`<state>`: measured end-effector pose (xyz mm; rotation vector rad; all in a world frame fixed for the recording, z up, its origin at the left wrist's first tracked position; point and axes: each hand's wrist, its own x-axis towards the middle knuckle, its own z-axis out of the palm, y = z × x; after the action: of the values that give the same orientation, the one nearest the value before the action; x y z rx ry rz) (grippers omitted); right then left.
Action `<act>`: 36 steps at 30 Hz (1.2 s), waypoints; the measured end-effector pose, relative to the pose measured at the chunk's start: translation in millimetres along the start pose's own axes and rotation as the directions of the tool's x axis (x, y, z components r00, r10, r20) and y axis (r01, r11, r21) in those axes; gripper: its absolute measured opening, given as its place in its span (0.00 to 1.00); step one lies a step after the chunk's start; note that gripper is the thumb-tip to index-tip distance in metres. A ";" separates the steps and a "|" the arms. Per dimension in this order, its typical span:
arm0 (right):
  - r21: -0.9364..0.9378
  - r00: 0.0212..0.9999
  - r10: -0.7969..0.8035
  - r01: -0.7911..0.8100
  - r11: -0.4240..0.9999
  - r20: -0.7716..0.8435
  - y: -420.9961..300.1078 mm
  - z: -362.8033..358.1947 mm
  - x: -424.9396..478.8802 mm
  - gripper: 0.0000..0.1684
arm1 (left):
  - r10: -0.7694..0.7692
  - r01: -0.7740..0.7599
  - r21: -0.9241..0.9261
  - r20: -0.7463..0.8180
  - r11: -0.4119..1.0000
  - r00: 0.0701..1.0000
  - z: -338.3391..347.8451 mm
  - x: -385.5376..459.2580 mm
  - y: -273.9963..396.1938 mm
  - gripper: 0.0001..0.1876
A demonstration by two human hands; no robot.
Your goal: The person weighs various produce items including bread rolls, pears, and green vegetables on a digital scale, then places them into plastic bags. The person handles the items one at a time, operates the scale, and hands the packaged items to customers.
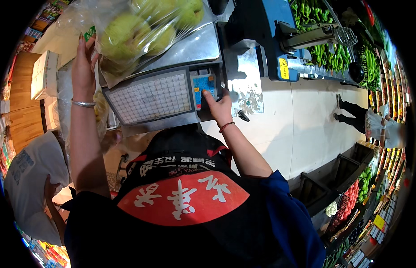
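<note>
A clear plastic bag of large yellow-green fruit [127, 33], which looks like pears, lies on the metal pan [197, 43] of a weighing scale. My left hand [84, 67] is raised at the bag's left edge, fingers apart; whether it touches the plastic is unclear. My right hand [219, 105] is at the scale's right side. Its thumb lies on the blue number keypad [203, 83], while the other fingers are partly hidden by the scale's edge. Left of the keypad spreads a wide panel of white preset keys [151, 97].
A blue machine [251, 23] with a metal arm stands right of the scale. Green peppers [328, 55] lie beyond it. Another person [37, 187] is close on my left; a second [369, 122] stands farther right. Dark bins [328, 177] line the right.
</note>
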<state>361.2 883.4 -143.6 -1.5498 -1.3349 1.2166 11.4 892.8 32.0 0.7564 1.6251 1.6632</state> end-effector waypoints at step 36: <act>0.769 0.876 0.435 -0.421 0.480 0.208 -92.1 42.8 17.0 0.06 | -0.030 0.151 -0.500 0.241 0.853 0.970 67.7 88.3 47.5 0.14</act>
<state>294.7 914.9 -71.5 -1.1927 -0.2046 1.7798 9.2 1004.7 78.0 0.5533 0.9694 1.7598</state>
